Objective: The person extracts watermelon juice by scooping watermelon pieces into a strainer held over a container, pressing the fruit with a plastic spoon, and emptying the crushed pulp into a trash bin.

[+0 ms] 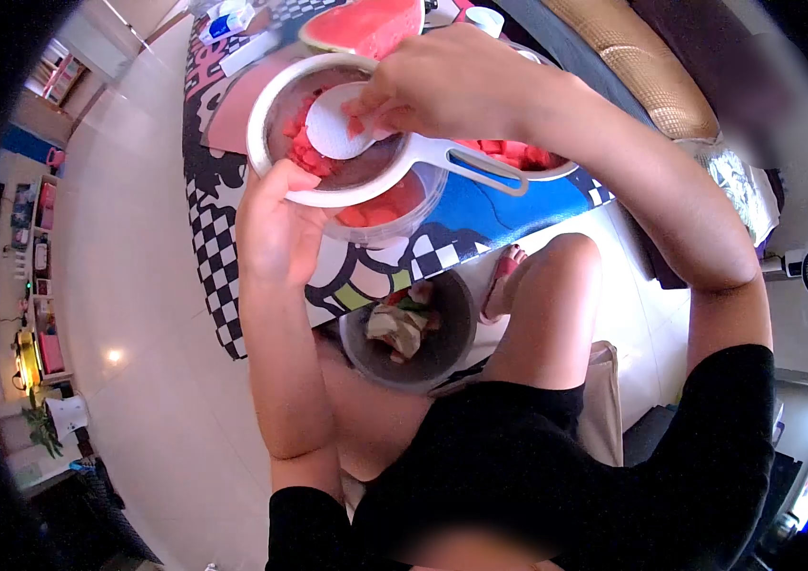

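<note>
A white-rimmed strainer [264,114] is tilted in front of me, its slotted handle [480,164] pointing right. Crushed watermelon [301,143] lies in its mesh. My left hand [280,224] grips the near left rim, thumb on top. With closed fingers, my right hand [456,86] holds a white spoon [333,124] inside the strainer, against the fruit; a small red piece shows on it. Below the strainer sits a clear container [433,205] with red watermelon in it. The spoon's handle is hidden by my right hand.
A large cut watermelon [361,29] stands at the table's far side. Right of the strainer, a bowl [551,174] holds red chunks, partly behind my right forearm. A patterned cloth [509,219] covers the table. Between my legs stands a grey bin [456,343] with scraps. A white cup [487,19] is farther back.
</note>
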Demonstrator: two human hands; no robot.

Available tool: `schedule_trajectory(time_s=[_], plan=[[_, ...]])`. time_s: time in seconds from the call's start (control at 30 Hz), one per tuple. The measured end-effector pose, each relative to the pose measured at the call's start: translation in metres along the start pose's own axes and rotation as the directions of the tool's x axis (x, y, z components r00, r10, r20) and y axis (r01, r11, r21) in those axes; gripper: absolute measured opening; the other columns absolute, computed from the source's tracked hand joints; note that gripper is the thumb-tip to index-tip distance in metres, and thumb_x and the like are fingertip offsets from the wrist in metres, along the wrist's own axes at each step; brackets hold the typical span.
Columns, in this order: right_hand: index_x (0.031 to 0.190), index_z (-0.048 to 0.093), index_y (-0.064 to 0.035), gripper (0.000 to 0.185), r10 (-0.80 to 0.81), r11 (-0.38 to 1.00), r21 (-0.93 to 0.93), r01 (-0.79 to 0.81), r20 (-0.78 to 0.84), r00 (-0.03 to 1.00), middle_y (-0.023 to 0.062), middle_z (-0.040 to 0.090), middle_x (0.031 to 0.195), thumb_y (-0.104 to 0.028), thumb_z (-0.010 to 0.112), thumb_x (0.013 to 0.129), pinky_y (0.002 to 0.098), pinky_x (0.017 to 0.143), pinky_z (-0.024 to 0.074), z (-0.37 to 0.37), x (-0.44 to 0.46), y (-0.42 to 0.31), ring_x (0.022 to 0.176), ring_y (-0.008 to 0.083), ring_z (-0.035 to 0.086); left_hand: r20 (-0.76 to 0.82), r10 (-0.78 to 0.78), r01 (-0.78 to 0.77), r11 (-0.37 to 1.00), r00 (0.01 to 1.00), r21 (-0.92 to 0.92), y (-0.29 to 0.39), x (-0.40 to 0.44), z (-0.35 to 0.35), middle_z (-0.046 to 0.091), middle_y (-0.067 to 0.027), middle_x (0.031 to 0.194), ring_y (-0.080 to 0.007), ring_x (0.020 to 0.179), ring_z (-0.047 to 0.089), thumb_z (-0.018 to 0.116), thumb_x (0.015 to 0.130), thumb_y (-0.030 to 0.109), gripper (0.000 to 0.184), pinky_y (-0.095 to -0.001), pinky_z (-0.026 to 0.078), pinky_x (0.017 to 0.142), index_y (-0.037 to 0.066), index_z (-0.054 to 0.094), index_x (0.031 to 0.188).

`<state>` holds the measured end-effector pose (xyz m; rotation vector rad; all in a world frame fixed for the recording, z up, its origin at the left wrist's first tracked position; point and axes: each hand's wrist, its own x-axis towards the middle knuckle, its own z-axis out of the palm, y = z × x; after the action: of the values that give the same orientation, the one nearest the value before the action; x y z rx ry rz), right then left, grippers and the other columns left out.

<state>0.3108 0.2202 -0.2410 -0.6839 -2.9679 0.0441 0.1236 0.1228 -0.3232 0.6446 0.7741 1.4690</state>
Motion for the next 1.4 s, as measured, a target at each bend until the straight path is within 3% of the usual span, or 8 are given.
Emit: schedule_trajectory(time_s=[0.2,0.47,0.6,0.73,0.83,1.17,1.3,1.4], plan=[[0.096,0.069,-0.0119,0.024,0.028,0.994,0.106,-0.037,0.080,0.996,0.0191,0.067,0.080,-0.028,0.052,0.093,0.0487,0.069,0.0510,-0.029,-0.011,-0.011,0.078,0.0368,0.067,-0.001,-0.082,0.082,0.996,0.997,-0.038,0.003,0.002,-0.009,0.057,-0.0204,0.128,-0.0322,0.116,0.059,0.048,0.077,0.003,0.053,-0.0479,0.046,0.104,-0.010,0.044,0.128],[0.096,0.065,-0.0098,0.029,-0.049,0.982,0.190,0.021,0.142,0.989,0.0198,0.065,0.080,-0.033,0.047,0.096,0.0500,0.066,0.0498,-0.032,-0.011,-0.017,0.076,0.0388,0.065,0.033,-0.081,0.083,0.995,0.996,-0.056,0.001,0.001,-0.015,0.059,-0.0181,0.121,-0.0291,0.108,0.062,0.047,0.079,0.002,0.050,-0.0466,0.054,0.092,-0.005,0.045,0.129],[0.094,0.064,-0.0112,0.027,-0.116,0.971,0.205,0.121,-0.037,0.993,0.0174,0.064,0.074,-0.034,0.049,0.096,0.0487,0.059,0.0493,-0.006,-0.014,-0.015,0.069,0.0383,0.065,0.010,-0.087,0.088,0.995,0.996,-0.043,-0.002,0.002,-0.017,0.060,-0.0177,0.119,-0.0288,0.105,0.063,0.048,0.079,0.002,0.049,-0.0454,0.053,0.091,-0.005,0.047,0.127],[0.101,0.061,-0.0057,0.026,-0.074,0.991,0.118,0.056,0.148,0.986,0.0171,0.065,0.074,-0.028,0.051,0.094,0.0472,0.057,0.0494,0.000,-0.012,-0.015,0.070,0.0360,0.066,-0.028,-0.026,0.026,0.999,0.999,-0.029,-0.012,0.001,-0.015,0.060,-0.0163,0.117,-0.0275,0.109,0.061,0.048,0.077,0.000,0.050,-0.0440,0.050,0.096,-0.005,0.047,0.127],[0.097,0.062,-0.0030,0.022,-0.014,0.999,0.047,0.015,-0.031,0.999,0.0167,0.065,0.074,-0.022,0.054,0.089,0.0471,0.057,0.0500,0.014,-0.017,-0.023,0.070,0.0355,0.067,-0.027,0.000,0.000,1.000,1.000,-0.001,-0.010,-0.002,-0.008,0.058,-0.0160,0.120,-0.0266,0.111,0.060,0.047,0.077,-0.001,0.051,-0.0414,0.048,0.098,-0.005,0.047,0.127],[0.099,0.061,-0.0056,0.019,-0.076,0.984,0.159,0.077,-0.015,0.997,0.0179,0.067,0.076,-0.017,0.058,0.084,0.0474,0.062,0.0510,-0.008,-0.017,-0.026,0.073,0.0380,0.067,-0.032,0.046,-0.045,0.998,0.998,0.033,-0.010,-0.006,0.001,0.056,-0.0169,0.125,-0.0270,0.115,0.057,0.047,0.074,-0.002,0.059,-0.0407,0.044,0.101,-0.005,0.043,0.132],[0.101,0.060,-0.0100,0.018,-0.058,0.980,0.195,0.046,0.059,0.997,0.0183,0.067,0.077,-0.018,0.055,0.085,0.0476,0.063,0.0508,-0.009,-0.008,-0.026,0.074,0.0383,0.067,-0.073,0.109,-0.109,0.994,0.991,0.006,-0.015,-0.001,-0.002,0.062,-0.0164,0.116,-0.0276,0.105,0.063,0.049,0.075,0.000,0.043,-0.0431,0.050,0.094,-0.007,0.054,0.117],[0.099,0.059,-0.0118,0.015,-0.019,0.983,0.186,0.004,0.077,0.997,0.0179,0.067,0.077,-0.018,0.054,0.086,0.0476,0.062,0.0506,0.003,-0.004,-0.024,0.073,0.0385,0.067,-0.061,0.037,-0.036,0.999,0.997,0.025,-0.010,-0.004,0.002,0.053,-0.0178,0.129,-0.0271,0.120,0.054,0.045,0.074,-0.003,0.059,-0.0416,0.041,0.105,-0.006,0.041,0.133]])
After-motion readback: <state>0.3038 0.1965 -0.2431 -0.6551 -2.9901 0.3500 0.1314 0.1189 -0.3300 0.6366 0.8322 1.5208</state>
